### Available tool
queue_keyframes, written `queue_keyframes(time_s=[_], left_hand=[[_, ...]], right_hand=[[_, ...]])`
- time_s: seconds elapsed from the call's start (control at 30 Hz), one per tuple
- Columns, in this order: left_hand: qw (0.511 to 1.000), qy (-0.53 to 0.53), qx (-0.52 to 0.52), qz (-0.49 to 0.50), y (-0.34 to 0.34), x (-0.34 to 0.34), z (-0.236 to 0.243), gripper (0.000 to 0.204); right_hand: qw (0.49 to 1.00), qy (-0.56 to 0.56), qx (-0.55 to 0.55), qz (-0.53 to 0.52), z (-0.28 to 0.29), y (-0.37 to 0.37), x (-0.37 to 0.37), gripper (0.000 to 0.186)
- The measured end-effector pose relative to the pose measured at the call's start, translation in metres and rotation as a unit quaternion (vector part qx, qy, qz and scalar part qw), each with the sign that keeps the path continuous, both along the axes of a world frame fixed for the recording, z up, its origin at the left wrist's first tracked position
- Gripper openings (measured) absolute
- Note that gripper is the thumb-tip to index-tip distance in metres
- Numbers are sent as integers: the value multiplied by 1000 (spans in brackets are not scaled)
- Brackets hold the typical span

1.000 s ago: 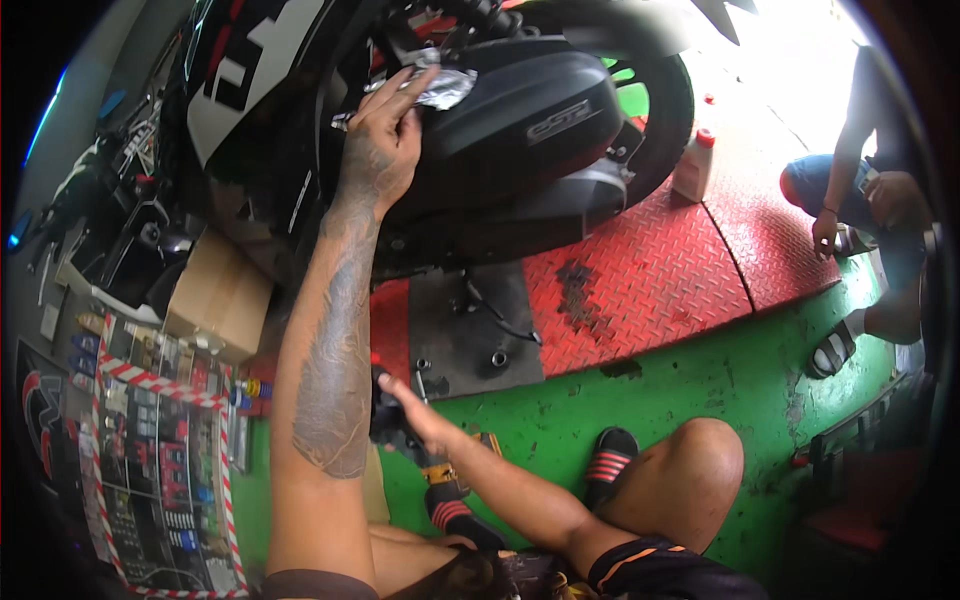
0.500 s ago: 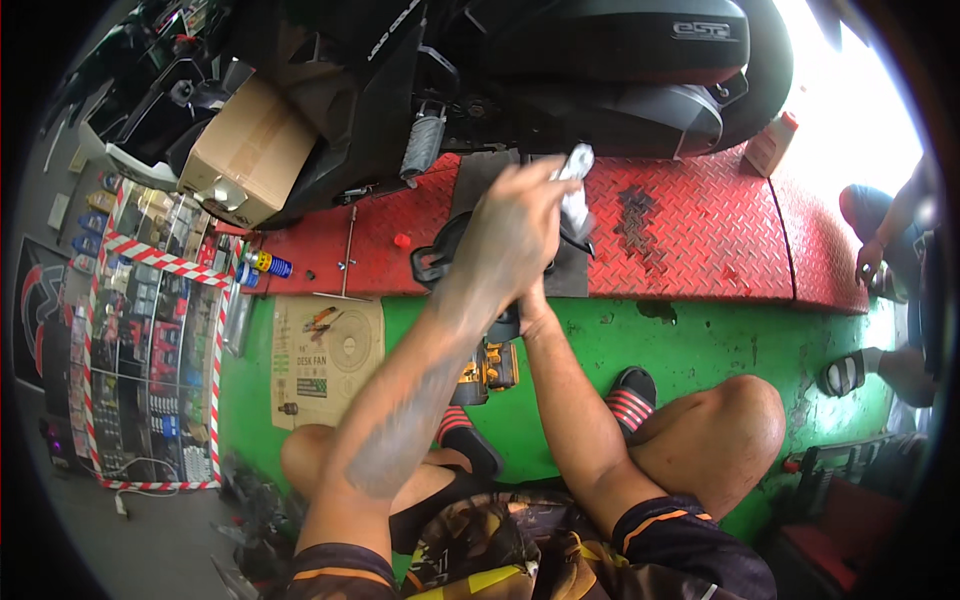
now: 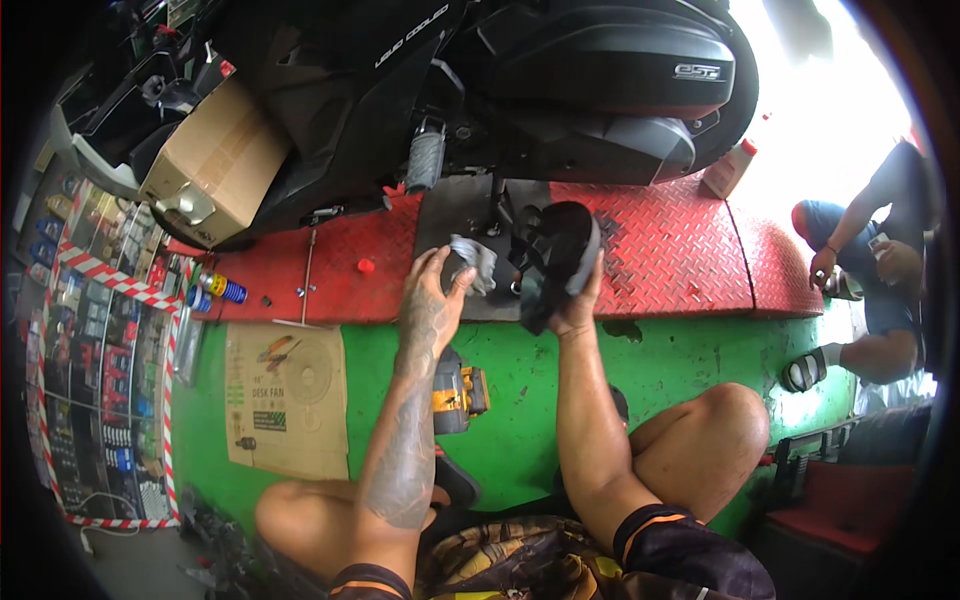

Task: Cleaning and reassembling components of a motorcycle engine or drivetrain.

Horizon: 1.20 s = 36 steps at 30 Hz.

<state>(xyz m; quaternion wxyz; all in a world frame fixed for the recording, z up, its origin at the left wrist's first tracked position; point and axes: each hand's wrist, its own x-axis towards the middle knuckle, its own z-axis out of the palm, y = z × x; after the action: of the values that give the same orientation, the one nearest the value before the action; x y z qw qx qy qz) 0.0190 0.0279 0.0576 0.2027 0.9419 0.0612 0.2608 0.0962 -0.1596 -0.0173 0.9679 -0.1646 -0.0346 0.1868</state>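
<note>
Starting left, we see the glass display case (image 3: 100, 370) fade into the dark rim, contents too small to sort. The scooter (image 3: 600, 75) is cut off by the top edge. The power tool (image 3: 455, 405) on the green floor (image 3: 520, 400) is partly covered by the left forearm. The black part (image 3: 565, 245) is dark on dark; we can't make out its full shape, and it covers most of the right fingers. At far right the other person (image 3: 885, 235) runs into the rim.

Versus one second ago: the left hand (image 3: 432, 300) has left the scooter's side and is now low over the red platform (image 3: 660, 270). Versus half a second ago: it no longer crosses the right hand (image 3: 575, 315); we get the two apart, side by side, with the black part now in plain view.

Pose: left forearm angles up from the bottom edge, thumb and fingers pinched on a crumpled grey wad (image 3: 480, 262), just left of the black part. Right arm comes up nearly straight, hand clamped on the black part's right side, holding it in front of the dark mat (image 3: 455, 215).
</note>
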Motion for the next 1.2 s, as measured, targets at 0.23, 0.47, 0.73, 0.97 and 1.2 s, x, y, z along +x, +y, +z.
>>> queue_keyframes(time_s=[0.23,0.47,0.73,0.97,1.2], left_hand=[[878,10,-437,-195,-27,-9,27,86],[831,-76,-536,-130,-10,21,5,72],[675,-79,-728,-91,2,103,-14,62],[639,-149,-743,-129,13,136,-15,63],[715,-176,-670,-95,3,149,3,51]], right_hand=[[854,-283,-385,-205,35,31,5,118],[628,-445,-574,-280,114,36,6,62],[543,-483,-649,-226,163,46,54,44],[539,-500,-567,-372,157,60,63,28],[701,-113,-469,-525,90,69,39,33]])
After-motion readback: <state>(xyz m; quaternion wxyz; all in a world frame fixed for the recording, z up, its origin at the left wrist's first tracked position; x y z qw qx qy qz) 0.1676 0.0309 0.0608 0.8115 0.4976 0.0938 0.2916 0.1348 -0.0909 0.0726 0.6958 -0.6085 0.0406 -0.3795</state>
